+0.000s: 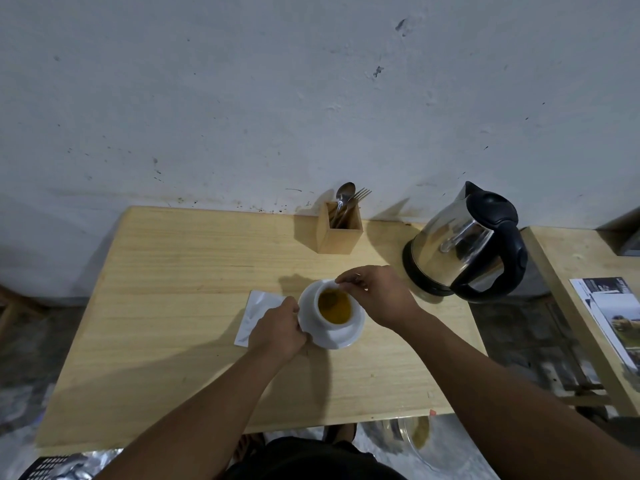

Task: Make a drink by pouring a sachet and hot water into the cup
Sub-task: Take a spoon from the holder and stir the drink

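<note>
A white cup (313,318) stands on a white saucer (349,336) in the middle of the wooden table (173,306). The cup holds amber liquid (341,310) with a dark tea bag (331,299) sunk in it. My left hand (277,332) grips the cup's left side. My right hand (375,294) hovers over the far rim, thumb and forefinger pinched together on what looks like the bag's thin string. An opened white sachet wrapper (258,306) lies flat left of the saucer, partly under my left hand.
A steel kettle (464,251) with a black handle sits on its base at the right. A wooden holder (337,232) with a spoon and fork stands by the wall. A second table (585,289) with a printed leaflet adjoins on the right.
</note>
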